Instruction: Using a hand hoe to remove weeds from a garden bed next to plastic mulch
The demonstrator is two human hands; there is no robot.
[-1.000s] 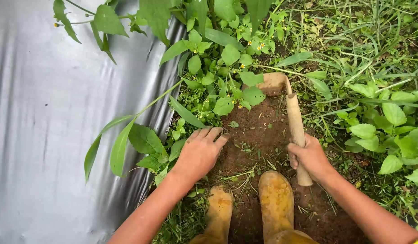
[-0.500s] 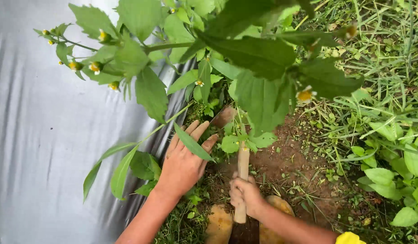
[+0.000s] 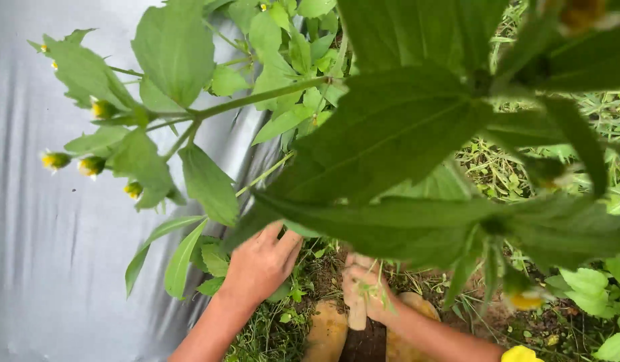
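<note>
The left hand (image 3: pixel 261 263) lies flat with its fingers spread and pushed in among the low stems at the edge of the silver plastic sheet (image 3: pixel 48 268), seemingly to part or pin the foliage so the base of the plants is reachable. The right hand (image 3: pixel 365 289) is closed in a fist around the pale wooden handle (image 3: pixel 356 315) of a digging tool, held upright and close to the body; the tool's working end is hidden behind the leaves, so where it meets the ground cannot be told. A tall weed with broad green leaves (image 3: pixel 390 134) and small yellow flower buds (image 3: pixel 55 161) rises right in front of the camera and blocks most of the view. Below the hands, two muddy yellow boots (image 3: pixel 326 332) stand on a patch of bare soil (image 3: pixel 323 268).
</note>
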